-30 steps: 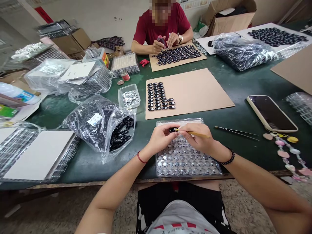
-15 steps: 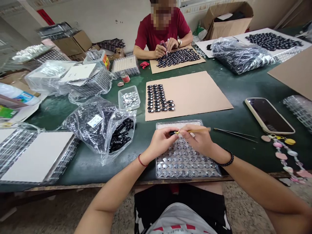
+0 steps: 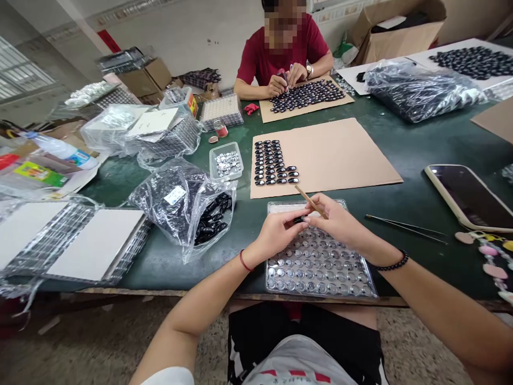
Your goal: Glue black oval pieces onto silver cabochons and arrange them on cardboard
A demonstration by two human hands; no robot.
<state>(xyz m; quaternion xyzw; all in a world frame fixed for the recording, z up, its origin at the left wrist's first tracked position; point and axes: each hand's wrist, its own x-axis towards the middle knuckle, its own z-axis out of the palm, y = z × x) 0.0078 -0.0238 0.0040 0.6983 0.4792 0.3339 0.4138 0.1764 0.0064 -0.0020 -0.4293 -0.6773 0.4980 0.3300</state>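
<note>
My left hand (image 3: 278, 233) pinches a small black oval piece (image 3: 298, 220) above a clear plastic tray (image 3: 320, 267) of round silver studs. My right hand (image 3: 340, 224) is closed on a thin wooden stick (image 3: 310, 201) that points up and to the left, and its fingertips meet the black piece too. Just beyond the tray lies a brown cardboard sheet (image 3: 340, 155) with rows of finished black pieces (image 3: 272, 163) at its left end.
A bag of black pieces (image 3: 188, 206) and a small tub of silver studs (image 3: 226, 160) sit to the left. Tweezers (image 3: 404, 227) and a phone (image 3: 465, 195) lie to the right. A person in a red shirt (image 3: 286, 53) works across the green table (image 3: 420, 144).
The stick has swung from lying sideways to pointing up and left. My view has shifted left, so everything sits further right in the frame.
</note>
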